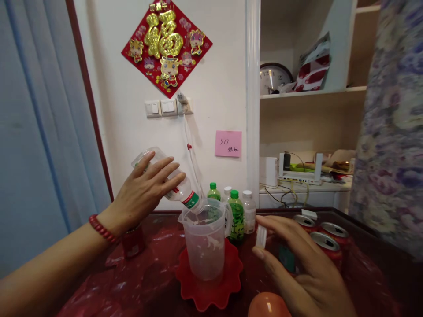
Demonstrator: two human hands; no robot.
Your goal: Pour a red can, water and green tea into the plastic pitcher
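My left hand (142,189) is closed around a clear plastic bottle (190,197) with a green and white label. The bottle is tipped down to the right, its mouth at the rim of a translucent measuring jug (203,255). The jug stands upright on a red wavy-edged plate (233,266), its handle to the right. Between thumb and index finger, my right hand (307,259) pinches a small white ribbed bottle cap (261,237), seen side-on. The cap is to the right of the jug, apart from it.
Behind the jug stand green-capped bottles (236,218) and white-capped bottles (249,211). Open red cans (325,242) are at the right, another red can (133,242) at the left. A rounded orange object (269,306) shows at the bottom edge. Red plastic film (155,264) covers the table.
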